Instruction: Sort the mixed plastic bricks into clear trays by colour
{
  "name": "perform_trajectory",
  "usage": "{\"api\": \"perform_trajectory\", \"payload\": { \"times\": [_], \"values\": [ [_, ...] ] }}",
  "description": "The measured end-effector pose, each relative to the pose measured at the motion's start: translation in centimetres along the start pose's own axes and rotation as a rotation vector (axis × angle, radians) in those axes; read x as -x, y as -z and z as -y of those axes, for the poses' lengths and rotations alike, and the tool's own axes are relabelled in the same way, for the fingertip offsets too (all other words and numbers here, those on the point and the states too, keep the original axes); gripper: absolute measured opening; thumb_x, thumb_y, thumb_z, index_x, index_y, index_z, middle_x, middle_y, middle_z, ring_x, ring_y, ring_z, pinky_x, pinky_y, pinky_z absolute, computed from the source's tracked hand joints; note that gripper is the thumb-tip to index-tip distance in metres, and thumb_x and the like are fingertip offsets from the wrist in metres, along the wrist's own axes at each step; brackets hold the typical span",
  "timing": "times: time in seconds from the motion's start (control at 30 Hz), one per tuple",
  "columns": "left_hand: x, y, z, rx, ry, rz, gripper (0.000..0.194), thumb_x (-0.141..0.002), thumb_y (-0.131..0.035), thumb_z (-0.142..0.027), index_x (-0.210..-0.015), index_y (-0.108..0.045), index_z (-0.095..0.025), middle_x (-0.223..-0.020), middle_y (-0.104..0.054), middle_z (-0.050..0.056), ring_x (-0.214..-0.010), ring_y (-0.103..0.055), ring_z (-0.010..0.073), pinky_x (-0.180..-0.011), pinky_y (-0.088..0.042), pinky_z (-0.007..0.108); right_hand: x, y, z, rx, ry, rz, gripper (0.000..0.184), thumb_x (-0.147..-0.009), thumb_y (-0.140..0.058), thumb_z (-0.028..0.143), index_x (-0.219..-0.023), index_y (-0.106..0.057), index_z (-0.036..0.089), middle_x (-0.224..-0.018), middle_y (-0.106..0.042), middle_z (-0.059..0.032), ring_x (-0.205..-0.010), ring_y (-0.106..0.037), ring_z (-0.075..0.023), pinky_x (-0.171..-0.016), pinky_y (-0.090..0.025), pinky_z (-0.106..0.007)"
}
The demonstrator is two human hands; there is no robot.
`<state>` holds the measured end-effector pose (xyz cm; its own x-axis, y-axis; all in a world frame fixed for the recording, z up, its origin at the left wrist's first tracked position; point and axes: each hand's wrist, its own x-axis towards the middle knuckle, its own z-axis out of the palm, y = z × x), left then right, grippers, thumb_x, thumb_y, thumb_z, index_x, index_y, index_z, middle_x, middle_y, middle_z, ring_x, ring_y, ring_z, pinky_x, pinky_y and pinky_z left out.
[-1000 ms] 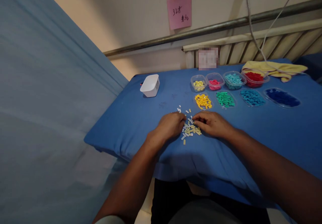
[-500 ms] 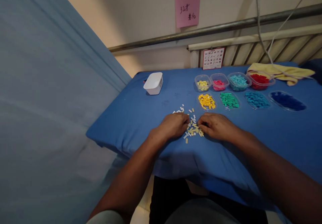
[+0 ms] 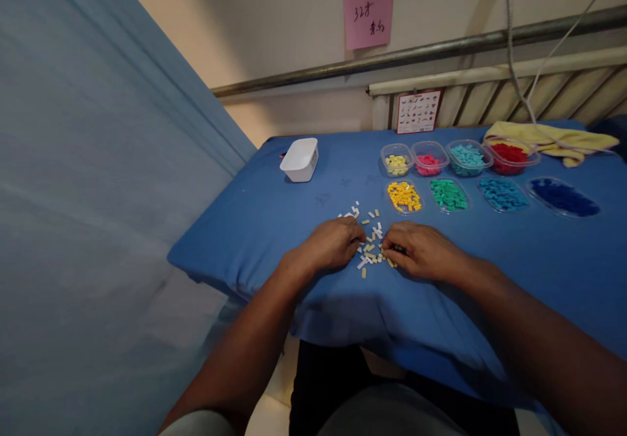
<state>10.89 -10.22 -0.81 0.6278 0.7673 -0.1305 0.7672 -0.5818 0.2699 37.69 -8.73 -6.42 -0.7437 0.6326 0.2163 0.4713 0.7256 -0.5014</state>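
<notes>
Small white and pale yellow plastic pieces (image 3: 369,255) lie scattered on the blue cloth between my two hands. My left hand (image 3: 336,243) rests at the left side of the scatter, its fingers curled and pressed together; whatever they pinch is hidden. On the opposite side, my right hand (image 3: 416,248) is closed, thumb and fingertips down at the right edge of the pieces. Yellowish bits show between its fingers. More white pieces (image 3: 353,211) lie just beyond my left hand.
A white tub (image 3: 300,160) stands at back left. Clear containers hold light yellow (image 3: 396,164), pink (image 3: 428,164), turquoise (image 3: 467,158), red (image 3: 509,155), orange-yellow (image 3: 404,196), green (image 3: 449,194), blue (image 3: 503,193) and dark blue pieces (image 3: 563,196). A yellow cloth (image 3: 553,137) lies behind.
My right hand has shifted slightly left and gathered pale yellow pieces from the right edge of the scatter. My left hand has drawn back a little to the left.
</notes>
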Motion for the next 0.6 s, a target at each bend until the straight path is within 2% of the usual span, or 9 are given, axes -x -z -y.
{"api": "perform_trajectory", "payload": {
  "times": [0.1,0.23,0.3,0.43,0.6],
  "values": [
    [0.0,0.1,0.8,-0.058,0.086,0.001,0.025,-0.104,-0.056,-0.018,-0.114,-0.079,-0.021,-0.115,-0.075,0.009,-0.105,-0.07,0.0242,-0.093,-0.055,0.035,0.3,0.1,-0.6,-0.037,0.011,0.006,0.013,-0.106,-0.064,0.028,-0.102,-0.075,0.023,-0.101,-0.078,-0.0079,-0.095,-0.071,-0.0255,-0.085,-0.054,-0.039],
    [0.6,0.2,0.8,-0.14,0.226,-0.091,0.026,-0.102,-0.056,-0.015,-0.114,-0.079,-0.018,-0.114,-0.074,0.012,-0.105,-0.069,0.0267,-0.094,-0.055,0.039,0.4,0.4,-0.2,-0.058,0.059,-0.048,0.013,-0.106,-0.065,0.027,-0.11,-0.077,0.024,-0.108,-0.078,-0.0091,-0.102,-0.071,-0.0267,-0.091,-0.056,-0.042],
    [1.2,0.1,-0.1,-0.076,0.184,-0.114,0.027,-0.105,-0.055,-0.018,-0.12,-0.078,-0.018,-0.116,-0.073,0.011,-0.109,-0.069,0.0259,-0.097,-0.055,0.038,0.4,0.5,0.4,-0.067,0.124,-0.044,0.015,-0.107,-0.065,0.028,-0.115,-0.077,0.025,-0.113,-0.078,-0.0092,-0.106,-0.071,-0.027,-0.095,-0.056,-0.043],
    [2.4,-0.6,-2.7,0.049,0.022,-0.054,0.025,-0.109,-0.06,-0.03,-0.127,-0.075,-0.022,-0.118,-0.071,0.01,-0.114,-0.068,0.0258,-0.1,-0.054,0.038,0.1,0.7,1.3,-0.009,0.2,0.015,0.016,-0.108,-0.068,0.035,-0.114,-0.078,0.023,-0.111,-0.077,-0.0096,-0.103,-0.069,-0.0281,-0.093,-0.054,-0.045],
    [3.0,-1.9,-4.4,-0.035,0.085,-0.044,0.026,-0.108,-0.067,-0.036,-0.127,-0.076,-0.021,-0.118,-0.07,0.01,-0.112,-0.067,0.0289,-0.101,-0.053,0.043,0.3,0.9,1.0,-0.017,0.167,0.066,0.015,-0.109,-0.063,0.029,-0.108,-0.076,0.023,-0.105,-0.076,-0.0084,-0.099,-0.068,-0.0261,-0.088,-0.053,-0.042]
  ]
}}
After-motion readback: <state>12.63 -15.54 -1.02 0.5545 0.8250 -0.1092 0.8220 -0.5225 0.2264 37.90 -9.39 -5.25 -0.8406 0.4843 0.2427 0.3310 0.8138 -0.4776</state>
